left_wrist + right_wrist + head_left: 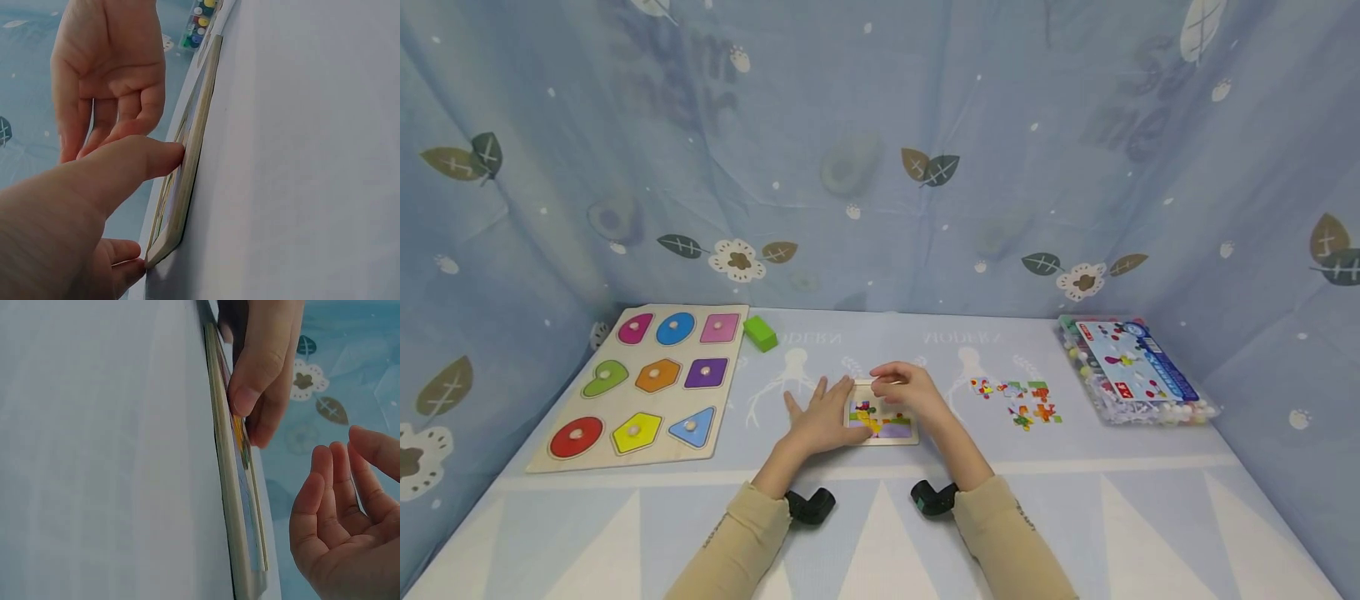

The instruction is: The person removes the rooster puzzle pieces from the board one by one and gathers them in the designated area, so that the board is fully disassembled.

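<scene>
A small wooden jigsaw tray (pixel 895 430) lies flat on the table, partly filled with a picture showing a yellow figure on purple and green. My left hand (pixel 820 423) rests at its left side, fingers spread; in the left wrist view its thumb (pixel 164 156) touches the picture near the edge. Above the upper right of the tray hovers my right hand (pixel 913 393), its fingers loosely bent. In the right wrist view this right hand (pixel 347 531) shows nothing between fingers and palm. Several loose jigsaw pieces (pixel 1043 412) lie to the right of the tray.
At the left lies a wooden shape board (pixel 658 402) with knobbed coloured pieces, a green block (pixel 761 333) beside its upper right corner. A clear box of beads (pixel 1138 371) sits at the far right. A patterned blue curtain (pixel 880 208) closes off the back.
</scene>
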`<state>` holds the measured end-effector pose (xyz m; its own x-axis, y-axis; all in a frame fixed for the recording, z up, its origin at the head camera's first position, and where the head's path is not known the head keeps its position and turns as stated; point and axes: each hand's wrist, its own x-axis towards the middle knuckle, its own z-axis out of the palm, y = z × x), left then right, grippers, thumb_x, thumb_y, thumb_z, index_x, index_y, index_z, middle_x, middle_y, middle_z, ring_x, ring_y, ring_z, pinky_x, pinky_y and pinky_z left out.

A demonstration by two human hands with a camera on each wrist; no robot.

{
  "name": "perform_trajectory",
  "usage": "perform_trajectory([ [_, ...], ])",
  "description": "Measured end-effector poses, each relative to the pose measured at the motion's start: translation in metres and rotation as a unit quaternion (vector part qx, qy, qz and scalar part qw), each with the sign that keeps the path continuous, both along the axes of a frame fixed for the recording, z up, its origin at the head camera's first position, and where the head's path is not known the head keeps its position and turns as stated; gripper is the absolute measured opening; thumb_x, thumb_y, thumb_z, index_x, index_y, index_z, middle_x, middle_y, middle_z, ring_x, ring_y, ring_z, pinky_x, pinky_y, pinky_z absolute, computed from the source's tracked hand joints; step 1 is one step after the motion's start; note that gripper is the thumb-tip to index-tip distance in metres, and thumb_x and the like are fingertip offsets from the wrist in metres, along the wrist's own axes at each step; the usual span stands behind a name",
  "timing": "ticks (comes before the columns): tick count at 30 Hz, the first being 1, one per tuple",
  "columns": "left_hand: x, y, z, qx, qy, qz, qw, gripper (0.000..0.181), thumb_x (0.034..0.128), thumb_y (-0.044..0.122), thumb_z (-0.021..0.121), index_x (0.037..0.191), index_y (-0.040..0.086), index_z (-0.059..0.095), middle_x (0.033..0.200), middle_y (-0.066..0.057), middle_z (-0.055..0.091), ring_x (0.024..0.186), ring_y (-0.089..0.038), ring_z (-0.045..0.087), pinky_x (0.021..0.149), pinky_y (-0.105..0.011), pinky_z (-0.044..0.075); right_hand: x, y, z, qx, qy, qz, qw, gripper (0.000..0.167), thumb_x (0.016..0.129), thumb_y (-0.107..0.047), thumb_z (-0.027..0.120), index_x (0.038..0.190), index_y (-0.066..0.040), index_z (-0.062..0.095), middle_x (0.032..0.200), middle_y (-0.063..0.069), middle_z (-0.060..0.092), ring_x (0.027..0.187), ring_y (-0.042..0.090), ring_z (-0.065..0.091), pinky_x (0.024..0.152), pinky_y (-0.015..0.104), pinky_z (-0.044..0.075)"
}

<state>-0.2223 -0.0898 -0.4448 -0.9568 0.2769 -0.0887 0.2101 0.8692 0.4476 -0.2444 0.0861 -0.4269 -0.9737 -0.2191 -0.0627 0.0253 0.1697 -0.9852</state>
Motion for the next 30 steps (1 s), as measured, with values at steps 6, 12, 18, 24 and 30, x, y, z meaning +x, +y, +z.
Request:
perform_trajectory([
  [6, 0.001, -0.001, 0.001, -0.002, 0.0, -0.003, 1.0, 0.09, 0.0737, 0.052, 0.066, 0.145, 0.009, 0.03, 0.15, -0.005, 0.029, 0.139, -0.036, 0.014, 0.094, -0.073, -0.011, 0.002, -0.006, -0.001, 0.081, 0.017, 0.021, 0.9964, 0.022, 0.084, -0.008, 0.066, 0.105, -0.002, 0.065, 0.093, 0.008, 0.064, 0.081, 0.015, 0.06, 0.068, 0.028, 0.051],
  [12, 0.003, -0.001, 0.002, -0.005, 0.0, -0.005, 1.0, 0.09, 0.074, 0.053, 0.066, 0.145, 0.01, 0.03, 0.15, -0.004, 0.028, 0.139, -0.036, 0.014, 0.094, -0.073, -0.01, 0.004, -0.01, -0.004, 0.267, 0.06, 0.071, 0.9592, 0.025, 0.079, -0.013, 0.071, 0.103, -0.007, 0.068, 0.092, 0.005, 0.061, 0.08, 0.016, 0.056, 0.069, 0.029, 0.048],
  [18, 0.003, -0.001, 0.005, -0.005, 0.0, -0.005, 1.0, 0.092, 0.0741, 0.053, 0.067, 0.145, 0.009, 0.029, 0.15, -0.005, 0.028, 0.139, -0.036, 0.014, 0.095, -0.073, -0.01, 0.004, -0.014, -0.005, 0.336, 0.073, 0.089, 0.935, 0.029, 0.076, -0.018, 0.075, 0.103, -0.01, 0.067, 0.091, 0.005, 0.054, 0.081, 0.017, 0.05, 0.072, 0.033, 0.043],
  [24, 0.003, -0.001, 0.003, -0.011, 0.0, -0.007, 0.9999, 0.093, 0.0739, 0.055, 0.067, 0.145, 0.009, 0.028, 0.15, -0.005, 0.028, 0.139, -0.036, 0.014, 0.095, -0.073, -0.01, 0.005, -0.016, -0.006, 0.296, 0.08, 0.083, 0.9481, 0.027, 0.073, -0.009, 0.075, 0.095, -0.009, 0.059, 0.085, 0.003, 0.054, 0.074, 0.015, 0.049, 0.065, 0.028, 0.041],
  [30, 0.002, -0.002, 0.002, -0.007, 0.001, -0.007, 1.0, 0.093, 0.0746, 0.054, 0.066, 0.146, 0.009, 0.027, 0.151, -0.005, 0.027, 0.139, -0.036, 0.013, 0.094, -0.073, -0.011, 0.006, -0.016, -0.006, 0.232, 0.081, 0.072, 0.9667, 0.017, 0.078, -0.004, 0.07, 0.089, -0.006, 0.057, 0.079, 0.002, 0.057, 0.065, 0.011, 0.052, 0.057, 0.022, 0.044],
])
